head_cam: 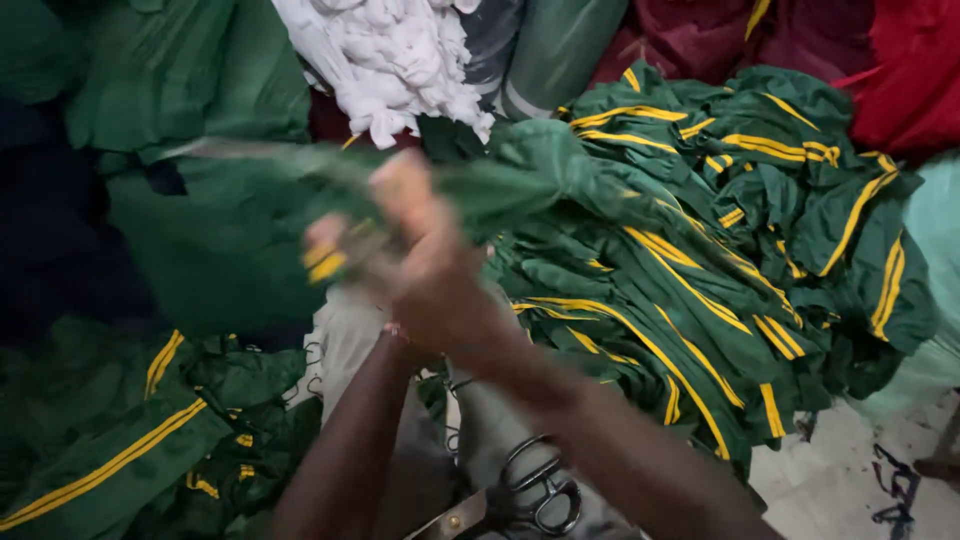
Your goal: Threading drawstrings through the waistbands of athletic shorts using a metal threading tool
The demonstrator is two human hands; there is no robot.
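Note:
Both my hands meet at the middle of the view, blurred by motion. My right hand [440,260] is closed around a green garment piece [530,175] that stretches up and right from it. My left hand [335,250] sits just left of it, pinching the same green cloth where a yellow stripe shows. The two forearms cross below the hands. The cloth hides most of the fingers.
A big heap of green pieces with yellow stripes [720,260] lies to the right. More green striped pieces [120,440] lie at lower left. Scissors [530,490] rest on grey cloth below my arms. White fabric [390,60] and red fabric [900,70] lie behind.

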